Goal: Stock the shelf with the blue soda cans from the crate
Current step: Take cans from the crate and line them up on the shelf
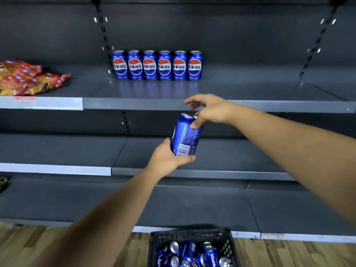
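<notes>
**Blue soda can held before the shelves**

A blue soda can point(185, 134) is gripped at its base by the left hand point(167, 158) and pinched near its rim by the right hand point(209, 110), below six shelved cans point(157, 65), above the black crate point(192, 247).

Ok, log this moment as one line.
left hand holds blue can | right hand pinches its top | six cans on shelf | crate part full
</notes>
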